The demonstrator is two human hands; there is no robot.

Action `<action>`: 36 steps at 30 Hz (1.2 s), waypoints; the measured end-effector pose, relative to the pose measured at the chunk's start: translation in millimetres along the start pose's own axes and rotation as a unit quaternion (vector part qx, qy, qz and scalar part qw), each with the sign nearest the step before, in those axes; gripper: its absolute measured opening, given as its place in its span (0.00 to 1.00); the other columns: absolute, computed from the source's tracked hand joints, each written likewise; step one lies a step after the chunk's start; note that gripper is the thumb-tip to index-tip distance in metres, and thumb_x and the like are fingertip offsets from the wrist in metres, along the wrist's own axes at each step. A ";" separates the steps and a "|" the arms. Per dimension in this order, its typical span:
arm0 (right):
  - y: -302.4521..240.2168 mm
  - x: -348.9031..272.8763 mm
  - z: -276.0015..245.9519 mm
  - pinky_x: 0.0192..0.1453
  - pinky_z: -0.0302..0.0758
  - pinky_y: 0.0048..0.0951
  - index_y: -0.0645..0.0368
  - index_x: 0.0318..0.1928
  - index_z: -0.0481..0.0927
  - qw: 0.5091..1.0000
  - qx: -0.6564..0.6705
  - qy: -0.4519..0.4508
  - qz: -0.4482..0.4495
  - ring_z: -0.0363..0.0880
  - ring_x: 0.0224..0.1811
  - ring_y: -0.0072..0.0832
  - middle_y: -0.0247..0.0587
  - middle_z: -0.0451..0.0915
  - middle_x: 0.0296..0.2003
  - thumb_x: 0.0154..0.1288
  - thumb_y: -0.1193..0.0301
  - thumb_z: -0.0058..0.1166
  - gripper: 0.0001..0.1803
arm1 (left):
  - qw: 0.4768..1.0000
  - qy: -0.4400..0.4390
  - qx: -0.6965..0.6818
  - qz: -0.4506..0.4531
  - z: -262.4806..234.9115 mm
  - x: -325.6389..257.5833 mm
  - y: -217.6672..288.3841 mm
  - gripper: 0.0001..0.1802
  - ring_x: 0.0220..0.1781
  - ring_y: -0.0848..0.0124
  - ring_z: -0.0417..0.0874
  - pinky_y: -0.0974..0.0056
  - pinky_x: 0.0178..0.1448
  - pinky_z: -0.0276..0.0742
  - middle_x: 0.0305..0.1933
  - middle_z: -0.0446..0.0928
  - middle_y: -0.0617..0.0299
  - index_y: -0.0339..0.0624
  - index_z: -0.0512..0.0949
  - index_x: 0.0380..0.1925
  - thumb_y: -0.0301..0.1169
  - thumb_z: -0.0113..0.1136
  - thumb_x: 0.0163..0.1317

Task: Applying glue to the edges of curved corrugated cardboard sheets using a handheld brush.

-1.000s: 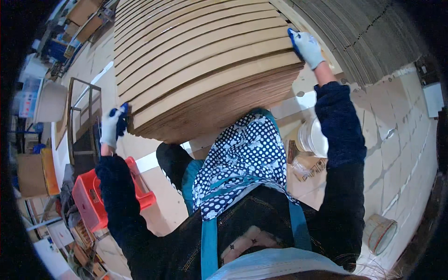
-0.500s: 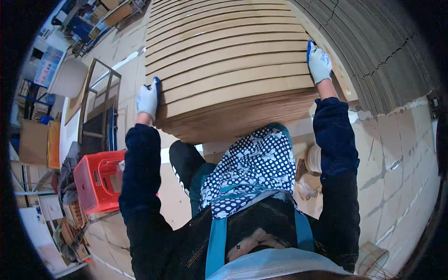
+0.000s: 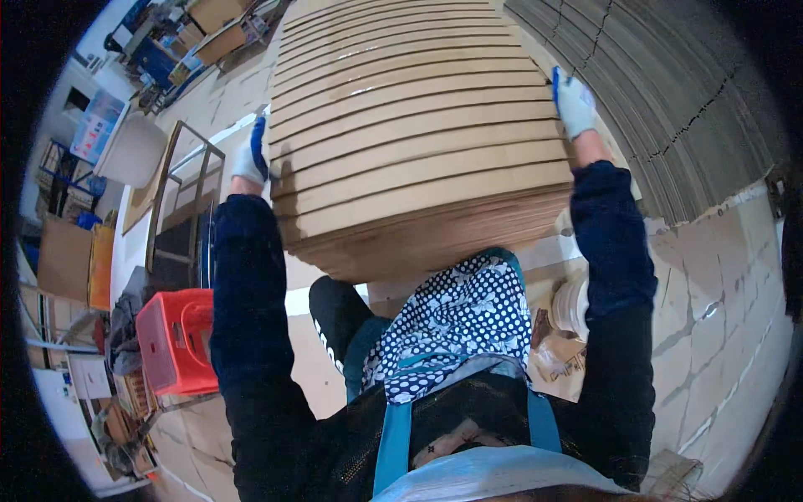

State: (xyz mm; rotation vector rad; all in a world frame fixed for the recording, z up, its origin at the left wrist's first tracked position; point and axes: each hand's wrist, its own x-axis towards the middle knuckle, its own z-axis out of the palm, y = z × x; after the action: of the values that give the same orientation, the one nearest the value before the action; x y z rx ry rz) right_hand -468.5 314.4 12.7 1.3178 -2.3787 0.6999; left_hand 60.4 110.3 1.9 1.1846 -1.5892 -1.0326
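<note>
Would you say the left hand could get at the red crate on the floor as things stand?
Probably not at once: the left hand presses the side of the cardboard stack, while the red crate sits lower down beside the left arm, apart from it.
</note>
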 end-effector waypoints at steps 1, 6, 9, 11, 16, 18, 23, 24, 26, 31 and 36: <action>-6.7 6.7 8.6 0.42 0.73 0.47 0.65 0.36 0.78 0.997 0.024 0.035 0.067 0.77 0.37 0.50 0.59 0.78 0.35 0.66 0.50 0.31 0.30 | 0.999 0.011 0.010 0.037 9.2 11.3 -10.9 0.24 0.28 0.72 0.73 0.64 0.32 0.68 0.29 0.77 0.58 0.35 0.77 0.33 0.49 0.52 0.59; -16.3 7.8 55.9 0.45 0.72 0.46 0.64 0.34 0.78 0.994 0.037 -0.008 0.100 0.77 0.40 0.49 0.60 0.78 0.35 0.64 0.49 0.33 0.29 | 0.984 0.102 0.090 -0.113 28.8 40.7 -54.7 0.17 0.29 0.73 0.73 0.65 0.33 0.67 0.29 0.78 0.59 0.39 0.78 0.36 0.43 0.54 0.59; -11.3 6.0 64.4 0.47 0.71 0.45 0.64 0.34 0.78 0.992 0.046 -0.010 0.115 0.77 0.41 0.48 0.60 0.77 0.36 0.63 0.50 0.34 0.29 | 0.969 0.149 0.166 -0.101 28.3 32.2 -54.4 0.15 0.28 0.71 0.74 0.64 0.32 0.68 0.26 0.77 0.60 0.40 0.77 0.33 0.41 0.55 0.57; -8.9 6.3 62.5 0.47 0.71 0.45 0.64 0.34 0.78 0.991 0.045 -0.002 0.124 0.77 0.40 0.48 0.59 0.78 0.35 0.63 0.50 0.35 0.28 | 0.933 0.214 0.280 -0.078 34.5 18.7 -47.5 0.15 0.25 0.67 0.74 0.61 0.30 0.69 0.21 0.75 0.61 0.39 0.74 0.25 0.41 0.58 0.53; -9.7 4.8 54.6 0.46 0.71 0.45 0.64 0.33 0.79 0.993 0.033 0.007 0.117 0.77 0.39 0.48 0.58 0.78 0.34 0.62 0.51 0.38 0.27 | 0.955 0.188 0.219 -0.061 44.8 -3.8 -26.4 0.09 0.22 0.75 0.69 0.66 0.25 0.62 0.20 0.71 0.66 0.43 0.75 0.26 0.37 0.55 0.56; -9.2 3.8 55.4 0.46 0.71 0.45 0.63 0.33 0.79 0.993 0.036 0.016 0.107 0.77 0.39 0.48 0.57 0.78 0.34 0.62 0.51 0.38 0.26 | 0.967 0.189 0.153 -0.079 41.8 -3.9 -26.5 0.12 0.23 0.71 0.73 0.64 0.28 0.67 0.21 0.74 0.62 0.40 0.74 0.26 0.38 0.55 0.55; -7.8 4.1 58.1 0.46 0.71 0.45 0.64 0.31 0.79 0.995 0.027 0.023 0.097 0.77 0.38 0.48 0.57 0.78 0.33 0.61 0.52 0.39 0.26 | 0.956 0.235 0.164 -0.065 40.3 7.1 -48.8 0.11 0.20 0.70 0.72 0.63 0.24 0.67 0.19 0.73 0.60 0.39 0.73 0.25 0.37 0.55 0.54; -7.8 3.5 57.4 0.47 0.71 0.45 0.64 0.31 0.79 0.994 0.019 0.015 0.104 0.77 0.39 0.48 0.58 0.78 0.33 0.61 0.53 0.39 0.26 | 0.962 0.217 0.160 -0.040 39.3 8.7 -52.3 0.11 0.20 0.70 0.72 0.63 0.24 0.67 0.19 0.73 0.60 0.39 0.73 0.25 0.37 0.55 0.54; -8.9 1.5 54.1 0.46 0.71 0.44 0.64 0.31 0.79 0.995 0.019 0.033 0.090 0.77 0.39 0.49 0.58 0.78 0.33 0.61 0.52 0.39 0.26 | 0.948 0.224 0.223 -0.028 35.4 13.7 -52.7 0.12 0.19 0.72 0.71 0.64 0.22 0.66 0.19 0.72 0.62 0.39 0.73 0.26 0.38 0.56 0.54; -16.2 7.6 40.9 0.47 0.71 0.44 0.64 0.31 0.79 0.989 0.066 0.015 0.128 0.77 0.39 0.49 0.61 0.78 0.32 0.62 0.50 0.38 0.28 | 0.983 0.009 0.055 -0.175 -6.5 19.4 -15.4 0.15 0.20 0.71 0.71 0.63 0.25 0.67 0.20 0.71 0.63 0.38 0.74 0.28 0.41 0.57 0.52; -31.1 56.5 49.8 0.48 0.71 0.43 0.63 0.35 0.78 0.966 0.052 0.216 0.135 0.77 0.41 0.49 0.60 0.78 0.34 0.63 0.47 0.34 0.30 | 0.989 0.037 -0.134 -0.040 12.2 55.8 -1.1 0.15 0.22 0.72 0.71 0.63 0.24 0.67 0.20 0.71 0.64 0.40 0.74 0.27 0.42 0.58 0.51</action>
State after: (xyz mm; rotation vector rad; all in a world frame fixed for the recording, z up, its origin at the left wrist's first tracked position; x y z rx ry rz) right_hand -473.7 233.2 8.2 0.7765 -2.1962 1.0797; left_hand 40.0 57.2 6.7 1.0956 -1.3075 -1.2000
